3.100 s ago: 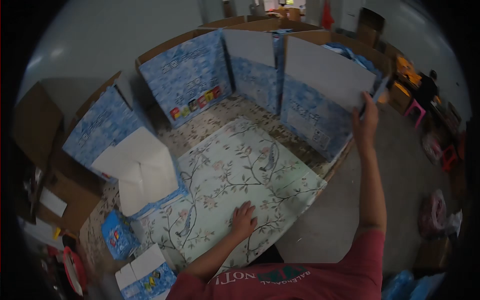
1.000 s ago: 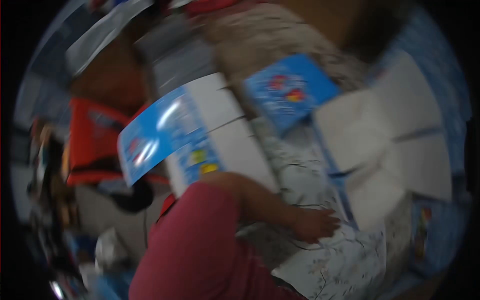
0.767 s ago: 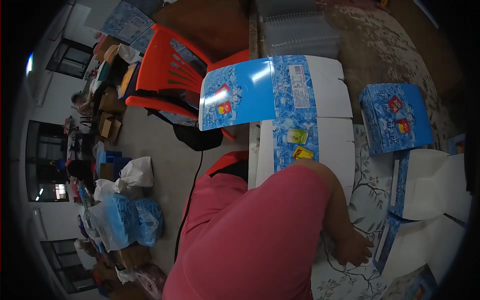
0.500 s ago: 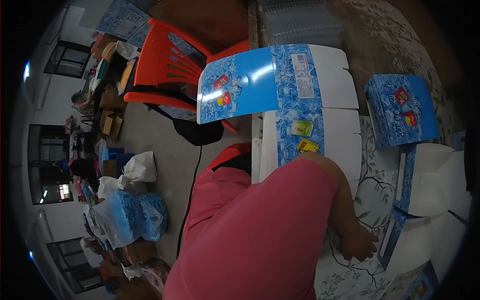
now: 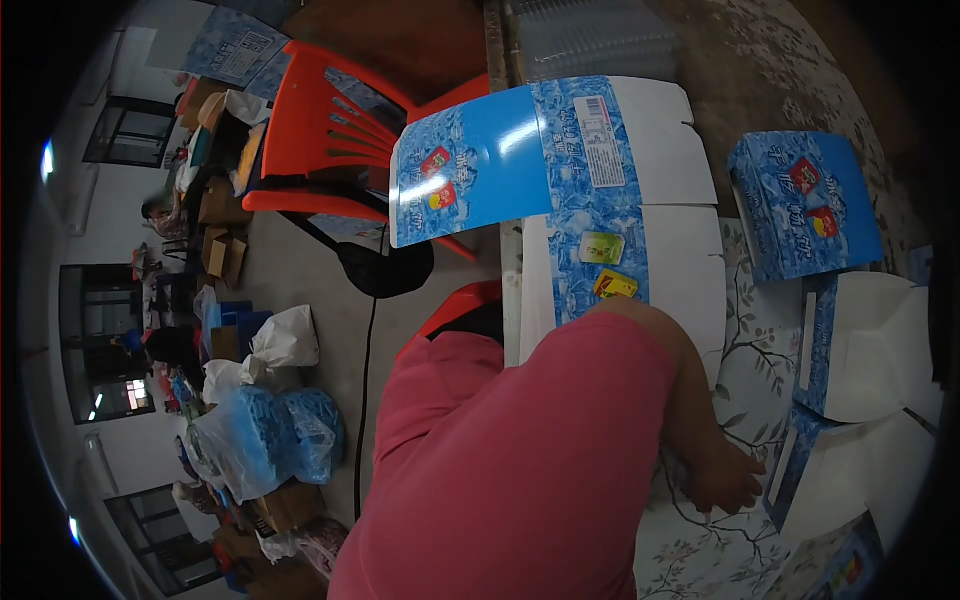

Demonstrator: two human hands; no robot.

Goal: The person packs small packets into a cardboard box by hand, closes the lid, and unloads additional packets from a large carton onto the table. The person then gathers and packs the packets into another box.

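Note:
My left hand (image 5: 727, 480) rests on the floral table cover (image 5: 755, 350) with its fingers apart and nothing in them. Right of it, beside the fingertips, is an open box (image 5: 850, 480) with white inner flaps and blue printed sides. My left forearm passes by a stack of flat blue and white printed cartons (image 5: 585, 225), whose glossy blue panel sticks out past the table edge. A smaller blue box (image 5: 808, 205) stands above the open box in the view. My right hand is out of view.
A red chair (image 5: 325, 140) stands by the table edge, with a black bag-like thing (image 5: 390, 270) near it. Clear plastic trays (image 5: 595, 45) lie at the top. Plastic bags (image 5: 265, 440), cartons and a seated person (image 5: 163, 212) are across the floor.
The view has swung from the row of upright boxes to the chair side, and my right hand has left it. My left hand stays on the cover, fingers slightly more spread lately.

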